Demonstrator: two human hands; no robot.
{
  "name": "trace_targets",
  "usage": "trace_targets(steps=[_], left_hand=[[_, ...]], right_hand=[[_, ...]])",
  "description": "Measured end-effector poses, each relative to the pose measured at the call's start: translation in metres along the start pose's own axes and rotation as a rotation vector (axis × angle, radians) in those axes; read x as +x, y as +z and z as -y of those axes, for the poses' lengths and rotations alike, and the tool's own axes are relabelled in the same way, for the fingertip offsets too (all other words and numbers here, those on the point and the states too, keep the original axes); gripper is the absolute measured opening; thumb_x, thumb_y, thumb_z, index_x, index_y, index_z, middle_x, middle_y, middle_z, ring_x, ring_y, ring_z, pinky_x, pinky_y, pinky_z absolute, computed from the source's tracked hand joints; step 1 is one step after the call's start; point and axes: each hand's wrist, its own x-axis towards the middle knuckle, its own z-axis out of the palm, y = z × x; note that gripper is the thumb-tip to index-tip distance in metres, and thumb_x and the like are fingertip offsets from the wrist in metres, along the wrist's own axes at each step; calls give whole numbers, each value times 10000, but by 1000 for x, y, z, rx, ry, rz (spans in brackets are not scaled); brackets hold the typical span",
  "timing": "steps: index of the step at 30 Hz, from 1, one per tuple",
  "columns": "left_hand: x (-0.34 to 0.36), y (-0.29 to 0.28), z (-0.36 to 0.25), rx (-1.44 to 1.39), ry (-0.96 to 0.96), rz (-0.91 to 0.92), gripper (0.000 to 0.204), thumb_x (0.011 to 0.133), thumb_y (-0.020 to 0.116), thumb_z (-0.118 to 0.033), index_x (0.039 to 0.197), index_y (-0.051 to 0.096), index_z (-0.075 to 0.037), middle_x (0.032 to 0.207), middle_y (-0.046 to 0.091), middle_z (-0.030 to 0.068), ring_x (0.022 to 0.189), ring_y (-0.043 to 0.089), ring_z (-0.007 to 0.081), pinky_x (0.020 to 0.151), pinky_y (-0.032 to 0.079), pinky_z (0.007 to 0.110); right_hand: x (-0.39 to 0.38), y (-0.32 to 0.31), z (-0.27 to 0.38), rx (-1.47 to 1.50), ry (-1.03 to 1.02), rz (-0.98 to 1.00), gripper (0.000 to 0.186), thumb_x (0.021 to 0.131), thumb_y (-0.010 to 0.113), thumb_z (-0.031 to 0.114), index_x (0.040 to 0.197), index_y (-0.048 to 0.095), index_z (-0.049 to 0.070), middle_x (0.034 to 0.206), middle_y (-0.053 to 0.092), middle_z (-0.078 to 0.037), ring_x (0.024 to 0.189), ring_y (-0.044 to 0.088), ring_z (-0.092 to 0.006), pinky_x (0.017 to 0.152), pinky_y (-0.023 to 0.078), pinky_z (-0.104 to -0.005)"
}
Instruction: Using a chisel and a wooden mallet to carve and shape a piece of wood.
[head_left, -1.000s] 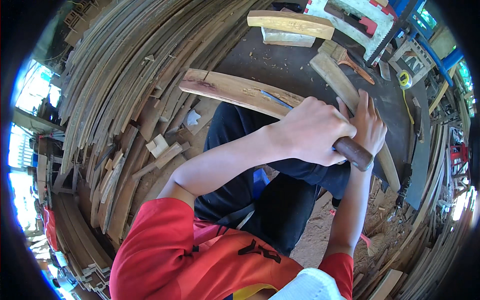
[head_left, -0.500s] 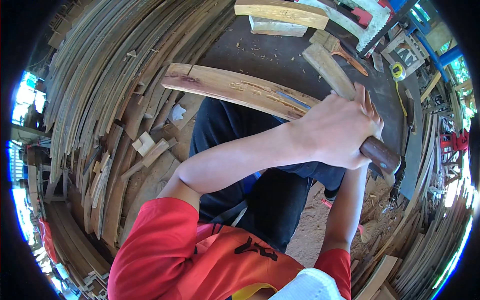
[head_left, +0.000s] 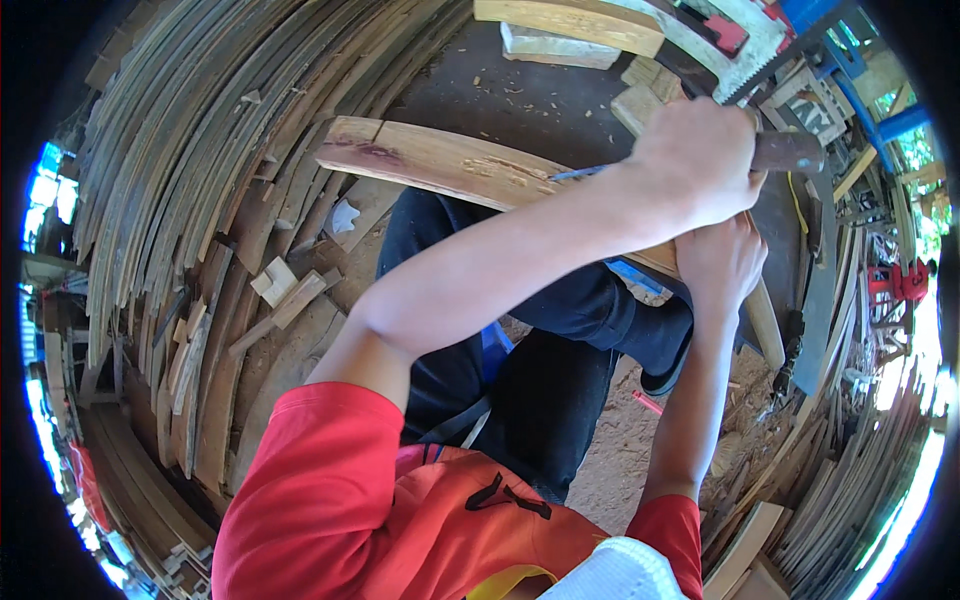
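My left hand (head_left: 690,160) grips the dark wooden handle (head_left: 790,153) of a tool raised over a light wooden board (head_left: 430,155); part of a thin bluish blade (head_left: 570,173) shows beyond my forearm. My right hand (head_left: 718,255), lower and beside it, has bent fingers pressed round the board's right end, partly hidden by my left hand. The board lies diagonally above my legs, with rough gouges along its face. A pale wooden bar (head_left: 762,325) runs beneath my hands.
Beyond the board are wood blocks (head_left: 565,30) on a dark work surface (head_left: 470,85), a saw (head_left: 745,80) and a yellow measuring tape strip (head_left: 800,210). Long stacked strips (head_left: 180,170) line the left; offcuts (head_left: 285,290) lie on the ground; more strips (head_left: 865,470) stand right.
My left hand has risen with the handle, which now points more sideways, uncovering my right hand. My right hand sits lower than a second ago. The view has shifted slightly.
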Motion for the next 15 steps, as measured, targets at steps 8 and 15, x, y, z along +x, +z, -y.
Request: trace_targets(steps=[8, 15], left_hand=[[-7, 18, -3, -5, 29, 127, 286, 848, 725, -313, 921, 738, -37, 844, 735, 181, 853, 739, 358, 801, 595, 451], [-12, 5, -1, -118, 85, 77, 292, 855, 704, -295, 867, 738, -5, 782, 719, 199, 793, 727, 380, 795, 593, 450]], right_hand=[[-10, 15, -15, 35, 52, -14, 436, 808, 736, 322, 1093, 646, 5, 1045, 655, -268, 932, 658, -471, 782, 522, -550], [-8, 5, -1, 75, 50, -142, 314, 819, 704, 288, 983, 667, 23, 876, 675, -240, 788, 672, -446, 697, 528, -533]])
